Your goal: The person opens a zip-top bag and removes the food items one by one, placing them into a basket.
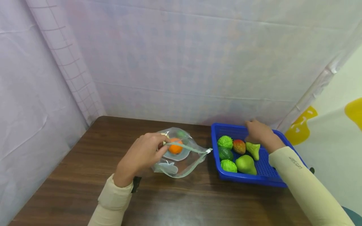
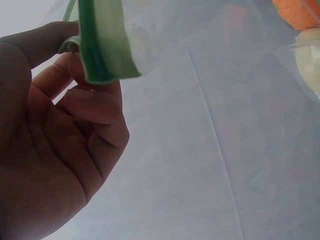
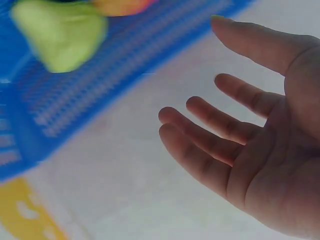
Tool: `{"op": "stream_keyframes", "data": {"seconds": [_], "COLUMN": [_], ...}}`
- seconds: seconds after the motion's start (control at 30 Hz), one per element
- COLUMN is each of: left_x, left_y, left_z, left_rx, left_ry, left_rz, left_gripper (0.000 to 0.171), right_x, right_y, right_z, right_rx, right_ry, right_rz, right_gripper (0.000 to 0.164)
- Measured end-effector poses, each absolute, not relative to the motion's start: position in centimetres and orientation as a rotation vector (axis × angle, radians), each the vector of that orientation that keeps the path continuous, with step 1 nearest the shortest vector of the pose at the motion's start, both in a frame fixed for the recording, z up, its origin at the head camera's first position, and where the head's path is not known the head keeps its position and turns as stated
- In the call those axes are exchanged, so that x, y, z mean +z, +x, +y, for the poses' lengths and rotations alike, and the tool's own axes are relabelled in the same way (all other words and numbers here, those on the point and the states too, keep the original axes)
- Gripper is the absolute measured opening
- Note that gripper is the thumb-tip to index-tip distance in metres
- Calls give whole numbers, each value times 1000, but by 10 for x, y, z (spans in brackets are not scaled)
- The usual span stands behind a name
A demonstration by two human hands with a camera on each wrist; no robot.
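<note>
My left hand (image 1: 142,151) pinches the green-edged rim of a clear zip bag (image 1: 187,172), which lies on the table with its mouth spread. An orange (image 1: 175,146) shows through the film, and the left wrist view also has a cream-coloured item (image 2: 309,62) inside. A white slider (image 1: 208,151) sits at the bag's right corner. My right hand (image 1: 260,134) is over the far side of a blue basket (image 1: 254,179), fingers loosely spread and holding nothing. Closest to it in the basket are a yellow-green fruit (image 1: 253,150) and a red-yellow mango (image 1: 239,146).
Also in the basket are a green pear (image 1: 246,164), a dark green avocado-like fruit (image 1: 225,153) and two bright green cabbages, one at the back (image 1: 225,142) and one in front (image 1: 228,166). A white curtain (image 1: 181,62) hangs behind the brown wooden table (image 1: 93,163).
</note>
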State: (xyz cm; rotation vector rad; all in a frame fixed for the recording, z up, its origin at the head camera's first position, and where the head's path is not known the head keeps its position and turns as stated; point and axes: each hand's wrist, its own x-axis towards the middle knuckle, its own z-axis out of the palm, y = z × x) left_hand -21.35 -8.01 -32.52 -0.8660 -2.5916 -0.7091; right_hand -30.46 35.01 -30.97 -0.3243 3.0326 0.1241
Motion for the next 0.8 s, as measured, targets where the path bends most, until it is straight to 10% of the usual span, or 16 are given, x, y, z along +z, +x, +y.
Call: {"op": "stream_keyframes", "data": {"seconds": [0.8], "left_x": [-327], "left_y": [-213], "left_z": [-85], "left_rx": [-720], "left_ry": [-864], "left_rz": [-2563], "left_gripper": [20], "right_x": [-241], "right_y": [-146], "right_z": [173], "right_rx": [-647], "right_ry": [-1555], "right_rz": [3420], "right_gripper": [56]}}
